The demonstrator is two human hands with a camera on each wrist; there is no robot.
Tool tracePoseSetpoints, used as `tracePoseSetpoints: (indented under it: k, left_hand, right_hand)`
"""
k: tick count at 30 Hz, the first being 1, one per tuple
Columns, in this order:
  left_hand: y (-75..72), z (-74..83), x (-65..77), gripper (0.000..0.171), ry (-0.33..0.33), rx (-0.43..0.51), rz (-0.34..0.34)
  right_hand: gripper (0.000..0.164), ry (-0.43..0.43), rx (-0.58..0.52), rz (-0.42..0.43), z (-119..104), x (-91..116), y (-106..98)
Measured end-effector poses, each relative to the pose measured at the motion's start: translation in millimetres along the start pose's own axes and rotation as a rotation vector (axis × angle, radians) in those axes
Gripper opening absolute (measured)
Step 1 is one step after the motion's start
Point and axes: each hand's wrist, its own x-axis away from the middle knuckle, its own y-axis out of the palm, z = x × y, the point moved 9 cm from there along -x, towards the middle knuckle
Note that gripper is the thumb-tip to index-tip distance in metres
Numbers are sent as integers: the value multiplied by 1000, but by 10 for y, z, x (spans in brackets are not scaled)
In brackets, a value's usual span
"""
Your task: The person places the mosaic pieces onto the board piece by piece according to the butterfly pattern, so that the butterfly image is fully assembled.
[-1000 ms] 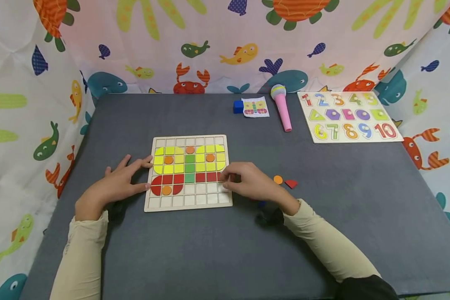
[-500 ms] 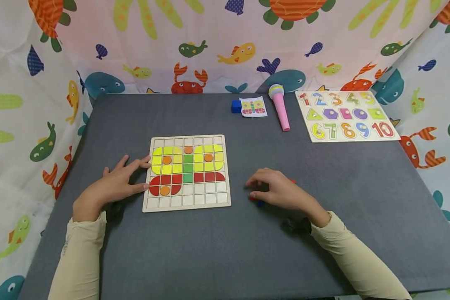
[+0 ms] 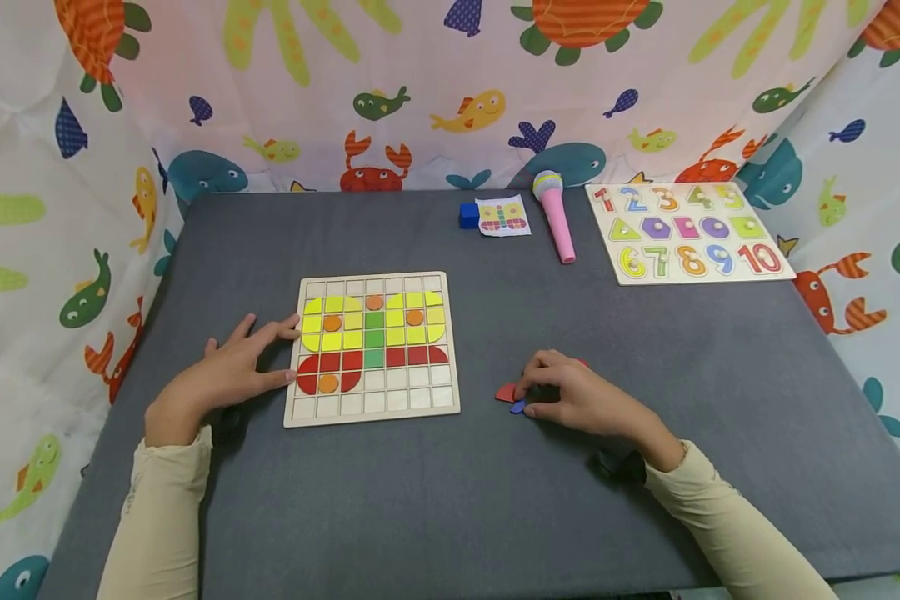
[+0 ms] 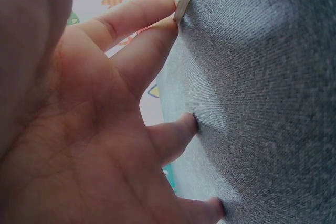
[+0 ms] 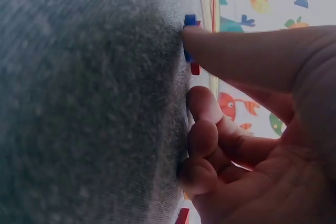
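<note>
A wooden grid board [image 3: 420, 398] lies flat, bearing yellow, red, green and orange pieces in a butterfly-like pattern. My left hand [image 3: 221, 375] is spread, its thumb and fingertips touching the board's left edge; in the left wrist view two other fingertips rest on the cloth. Right of the board, my right hand [image 3: 585, 396] is low over loose pieces, fingers loosely bent. Beside its fingertips lie a red piece [image 3: 506, 392] and a blue piece [image 3: 518, 407]. The thumb is at the blue piece [image 5: 189, 20] in the right wrist view, apart from the bent fingers.
At the back stand a blue block [image 3: 468, 216] with a printed butterfly pattern card [image 3: 504, 229] against it, and a pink toy microphone [image 3: 556, 218]. A number-and-shape puzzle board [image 3: 678, 242] lies at the back right. A sea-animal curtain surrounds the grey table [image 3: 390, 508].
My right hand has left the grid board and moved right to the loose pieces, where it now covers the orange disc seen earlier. My left hand has stayed at the board's edge.
</note>
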Motion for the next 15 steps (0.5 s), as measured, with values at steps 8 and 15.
tracePoseSetpoints:
  k: [8, 15]
  left_hand:
    - [9, -8, -1, 80, -3, 4, 0]
    - [-2, 8, 7, 80, 8, 4, 3]
  right_hand:
    - [18, -44, 25, 24, -62, -50, 3]
    - [11, -37, -65, 78, -150, -190, -58]
